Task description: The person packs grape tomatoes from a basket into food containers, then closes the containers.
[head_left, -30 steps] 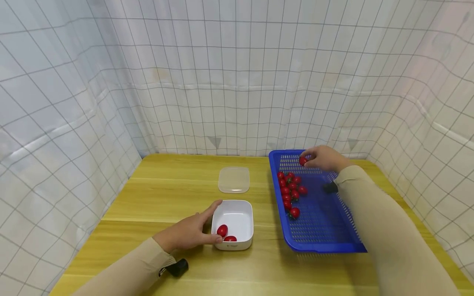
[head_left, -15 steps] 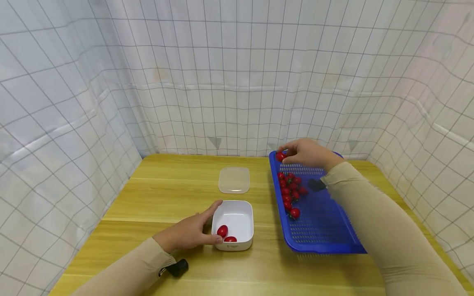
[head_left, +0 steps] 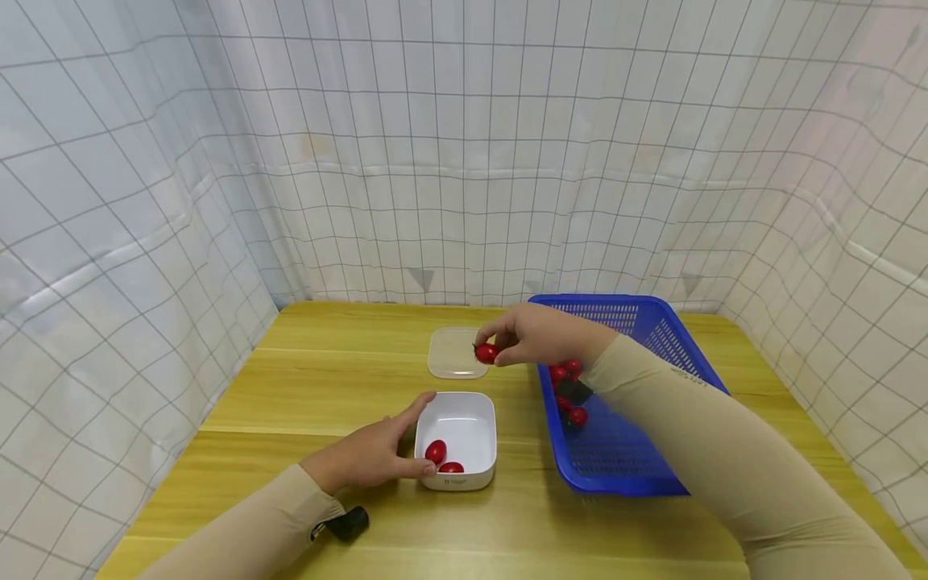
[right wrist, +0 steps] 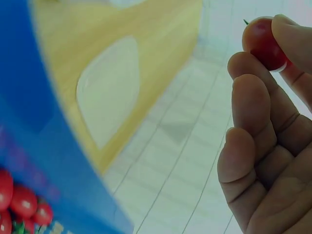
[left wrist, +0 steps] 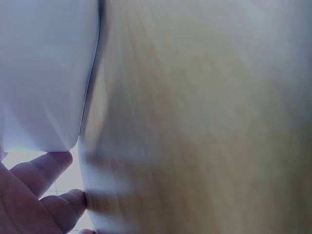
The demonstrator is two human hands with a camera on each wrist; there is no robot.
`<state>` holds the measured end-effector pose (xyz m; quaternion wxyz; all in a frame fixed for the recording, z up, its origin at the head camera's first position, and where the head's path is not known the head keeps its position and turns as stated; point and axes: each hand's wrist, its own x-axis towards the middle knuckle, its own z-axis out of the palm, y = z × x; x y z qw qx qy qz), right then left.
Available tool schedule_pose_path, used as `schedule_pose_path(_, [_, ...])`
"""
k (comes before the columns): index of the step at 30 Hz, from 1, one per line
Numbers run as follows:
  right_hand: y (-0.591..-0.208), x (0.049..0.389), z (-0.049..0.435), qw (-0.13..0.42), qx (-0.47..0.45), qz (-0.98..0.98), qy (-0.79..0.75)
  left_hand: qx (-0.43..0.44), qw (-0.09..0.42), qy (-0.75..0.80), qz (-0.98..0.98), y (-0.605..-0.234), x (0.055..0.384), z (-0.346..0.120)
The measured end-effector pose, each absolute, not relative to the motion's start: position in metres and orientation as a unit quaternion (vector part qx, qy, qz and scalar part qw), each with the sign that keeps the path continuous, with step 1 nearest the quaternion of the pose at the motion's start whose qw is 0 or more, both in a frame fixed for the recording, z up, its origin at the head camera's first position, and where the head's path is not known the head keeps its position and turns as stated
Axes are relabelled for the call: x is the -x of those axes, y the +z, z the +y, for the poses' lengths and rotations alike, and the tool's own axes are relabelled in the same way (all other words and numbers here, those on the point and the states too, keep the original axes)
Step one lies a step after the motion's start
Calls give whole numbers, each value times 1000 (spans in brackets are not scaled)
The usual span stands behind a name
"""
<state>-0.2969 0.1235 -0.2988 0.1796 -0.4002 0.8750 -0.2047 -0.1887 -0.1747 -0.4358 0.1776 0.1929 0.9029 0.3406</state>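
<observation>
My right hand (head_left: 547, 334) pinches a red cherry tomato (head_left: 486, 353) between thumb and fingertips, above the table between the box and the basket. A green stem shows on that cherry tomato (right wrist: 263, 43) in the right wrist view. My left hand (head_left: 373, 455) grips the left side of a white square box (head_left: 464, 427), thumb at the front and index finger at the back corner. Two cherry tomatoes (head_left: 435, 452) lie in the box's front left. To the right is a blue basket (head_left: 616, 486) with several cherry tomatoes (head_left: 577, 416) along its left side, partly hidden by my right arm.
A clear lid (head_left: 453, 362) lies flat on the wooden table (head_left: 341, 354) behind the box, partly behind the held tomato. A white curtain with a grid pattern (head_left: 464, 201) surrounds the table at the back and both sides.
My right hand has carried the cherry tomato leftward from over the back of the basket, past its left rim, to near the lid. My left hand and the box have stayed put.
</observation>
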Motion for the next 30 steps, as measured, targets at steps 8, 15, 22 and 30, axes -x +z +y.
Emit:
schedule_pose_path(8, [-307, 275, 95, 193, 456, 852, -169, -195, 182, 348, 899, -438, 189, -175])
schedule_pose_path(15, [-313, 264, 83, 198, 478, 845, -136, -200, 186, 356, 894, -438, 189, -175])
schedule_pose_path(22, [-314, 259, 78, 210, 476, 843, -137, -206, 187, 362, 890, -441, 190, -175])
schedule_pose_path(30, [-313, 257, 76, 218, 474, 841, -143, -212, 182, 363, 889, -441, 189, -175])
